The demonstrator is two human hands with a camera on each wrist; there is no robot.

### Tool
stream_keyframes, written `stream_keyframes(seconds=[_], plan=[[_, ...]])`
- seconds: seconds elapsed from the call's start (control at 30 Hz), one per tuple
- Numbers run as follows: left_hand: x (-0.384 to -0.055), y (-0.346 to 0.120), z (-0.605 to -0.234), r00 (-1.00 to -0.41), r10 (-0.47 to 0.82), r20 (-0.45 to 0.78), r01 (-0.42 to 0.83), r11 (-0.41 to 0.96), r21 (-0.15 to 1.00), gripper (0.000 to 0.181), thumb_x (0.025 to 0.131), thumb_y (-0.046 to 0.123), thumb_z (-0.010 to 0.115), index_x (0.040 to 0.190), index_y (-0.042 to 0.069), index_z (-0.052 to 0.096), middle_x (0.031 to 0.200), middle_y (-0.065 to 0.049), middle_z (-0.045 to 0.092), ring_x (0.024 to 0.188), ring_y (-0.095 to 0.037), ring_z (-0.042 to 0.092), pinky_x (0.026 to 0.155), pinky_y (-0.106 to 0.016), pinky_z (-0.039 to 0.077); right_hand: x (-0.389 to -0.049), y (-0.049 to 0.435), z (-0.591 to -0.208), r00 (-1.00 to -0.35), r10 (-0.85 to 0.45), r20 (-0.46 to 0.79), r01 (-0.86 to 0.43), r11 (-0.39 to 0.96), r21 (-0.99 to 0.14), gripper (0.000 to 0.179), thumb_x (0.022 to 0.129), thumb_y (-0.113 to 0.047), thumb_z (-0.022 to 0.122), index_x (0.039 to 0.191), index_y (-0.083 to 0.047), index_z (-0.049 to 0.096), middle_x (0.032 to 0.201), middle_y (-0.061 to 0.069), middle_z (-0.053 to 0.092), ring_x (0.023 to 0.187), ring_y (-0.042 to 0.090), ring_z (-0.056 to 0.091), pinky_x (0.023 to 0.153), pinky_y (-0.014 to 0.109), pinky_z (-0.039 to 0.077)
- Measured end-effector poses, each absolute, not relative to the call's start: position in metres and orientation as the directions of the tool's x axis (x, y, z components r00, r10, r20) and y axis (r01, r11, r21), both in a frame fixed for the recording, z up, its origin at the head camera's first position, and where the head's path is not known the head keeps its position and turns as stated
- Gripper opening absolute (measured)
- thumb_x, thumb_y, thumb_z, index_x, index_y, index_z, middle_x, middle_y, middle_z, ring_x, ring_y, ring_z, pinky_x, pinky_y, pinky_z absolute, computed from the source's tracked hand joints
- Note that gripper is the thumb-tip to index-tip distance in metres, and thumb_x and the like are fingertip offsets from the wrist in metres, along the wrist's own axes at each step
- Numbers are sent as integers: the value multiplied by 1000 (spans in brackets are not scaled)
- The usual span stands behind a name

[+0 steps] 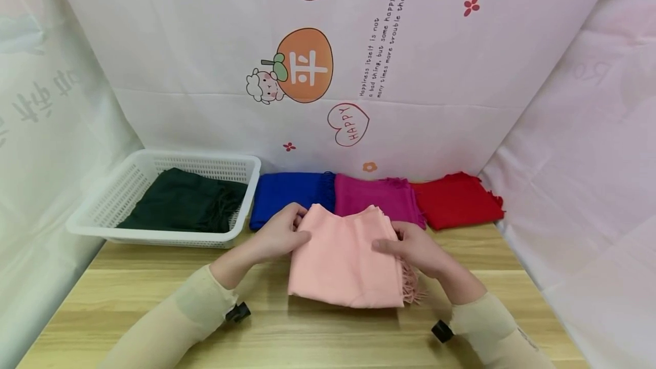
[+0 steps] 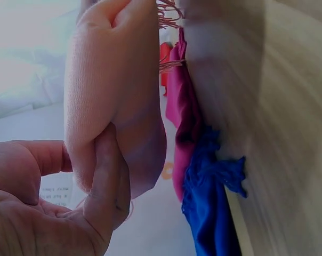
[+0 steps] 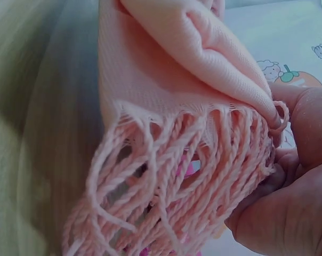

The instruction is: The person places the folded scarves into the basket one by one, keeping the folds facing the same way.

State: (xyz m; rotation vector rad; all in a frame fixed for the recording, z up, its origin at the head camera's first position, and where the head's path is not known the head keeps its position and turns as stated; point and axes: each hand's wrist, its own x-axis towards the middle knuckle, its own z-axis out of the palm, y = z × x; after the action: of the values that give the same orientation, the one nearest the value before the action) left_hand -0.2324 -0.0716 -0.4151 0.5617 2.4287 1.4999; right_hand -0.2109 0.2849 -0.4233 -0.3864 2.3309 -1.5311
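Note:
A folded pale pink scarf [image 1: 348,261] is held up over the wooden table between both hands. My left hand [image 1: 281,233] pinches its left edge, thumb on the near face; the left wrist view shows the fingers [image 2: 109,176] bending the cloth. On the opposite side my right hand [image 1: 417,248] pinches the right edge, just above the twisted fringe. That fringe [image 3: 166,176] hangs loose in the right wrist view, where part of the right hand [image 3: 294,186] is cut off by the frame.
At the back left, a white plastic basket [image 1: 154,236] contains a folded dark green scarf [image 1: 179,201]. Along the back wall lie folded blue [image 1: 292,195], magenta [image 1: 376,195] and red [image 1: 461,201] scarves. White printed cloth [image 1: 435,73] walls the table [image 1: 169,278] behind and at both sides.

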Motion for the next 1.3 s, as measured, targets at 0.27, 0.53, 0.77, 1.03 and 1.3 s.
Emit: stream_keyframes(seconds=[0.27, 0.53, 0.77, 1.03, 1.3], plan=[[-233, -78, -406, -918, 395, 22, 199, 413, 889, 47, 104, 12, 70, 145, -3, 53, 114, -14, 66, 90, -23, 67, 74, -36, 60, -216, 276, -419, -916, -388, -101, -47, 354, -934, 47, 105, -29, 80, 135, 5, 67, 105, 18, 79, 87, 35, 81, 76, 45, 68], [-233, -87, -396, -930, 368, 16, 167, 383, 909, 51, 105, 12, 70, 149, -3, 50, 122, -19, 63, 94, -26, 68, 70, -38, 62, -219, 267, -413, -928, -357, -104, -30, 349, -937, 52, 105, -32, 80, 140, 4, 65, 107, 18, 80, 88, 36, 81, 78, 46, 68], [-235, -96, -390, -933, 359, 20, 156, 354, 922, 50, 106, 11, 69, 149, -3, 48, 124, -21, 62, 94, -27, 71, 69, -40, 65, -221, 256, -406, -937, -331, -112, -10, 346, -938, 56, 103, -35, 83, 142, 1, 66, 108, 17, 80, 90, 36, 82, 80, 46, 68], [-239, -107, -385, -941, 335, 38, 164, 358, 919, 55, 105, 11, 69, 151, -6, 46, 125, -22, 60, 97, -29, 71, 72, -39, 65, -224, 244, -399, -942, -322, -91, -27, 345, -938, 55, 102, -37, 83, 140, 0, 67, 107, 15, 80, 88, 33, 81, 79, 43, 67], [-243, -120, -380, -954, 298, 24, 148, 403, 903, 58, 106, 16, 71, 155, -2, 45, 132, -21, 59, 108, -31, 67, 86, -38, 64, -231, 231, -396, -945, -318, -79, -28, 320, -947, 52, 102, -36, 83, 139, -2, 68, 109, 15, 80, 89, 33, 82, 80, 43, 67]])
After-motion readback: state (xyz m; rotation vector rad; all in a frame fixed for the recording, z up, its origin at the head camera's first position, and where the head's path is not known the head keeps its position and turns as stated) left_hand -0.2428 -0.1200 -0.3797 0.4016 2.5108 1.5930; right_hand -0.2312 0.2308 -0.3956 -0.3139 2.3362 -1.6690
